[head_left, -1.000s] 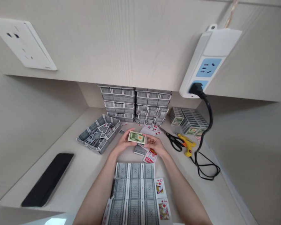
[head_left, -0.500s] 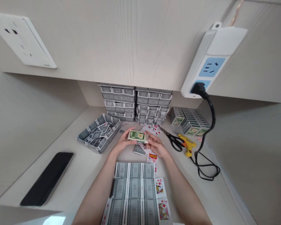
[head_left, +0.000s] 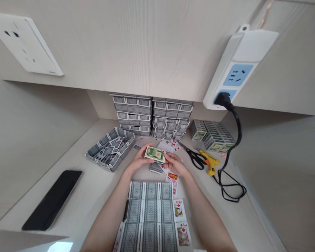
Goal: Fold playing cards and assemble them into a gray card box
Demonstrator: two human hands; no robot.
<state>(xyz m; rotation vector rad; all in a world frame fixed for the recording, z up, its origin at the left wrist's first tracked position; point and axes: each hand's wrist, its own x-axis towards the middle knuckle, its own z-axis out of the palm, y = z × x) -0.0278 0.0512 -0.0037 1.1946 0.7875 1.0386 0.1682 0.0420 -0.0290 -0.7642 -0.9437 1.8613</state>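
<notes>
Between my two hands is a small green-and-cream playing card box (head_left: 154, 153), its broad face turned up. My left hand (head_left: 139, 161) grips its left end, thumb along the near edge and fingers behind. The fingers of my right hand (head_left: 175, 163) are closed on its right end. Under the box lies a grey-backed deck of cards (head_left: 155, 168), partly covered. A red-and-white card (head_left: 172, 180) lies by my right wrist. Between my forearms stretches a panel of joined grey-backed cards (head_left: 151, 210), with a queen (head_left: 179, 209) and a jack (head_left: 183, 234) along its right side.
A tray folded from cards (head_left: 112, 164) holds loose cards at left, near a black phone-like slab (head_left: 52, 200). Stacked card trays (head_left: 132, 110) stand behind. Black scissors (head_left: 196, 159), a yellow glue gun (head_left: 210, 162) with its cord and wrapped card boxes (head_left: 215, 134) are at right.
The card box has shifted slightly right and tipped so more of its broad face shows. The flap at its right end, visible earlier, is now mostly hidden by my right fingers.
</notes>
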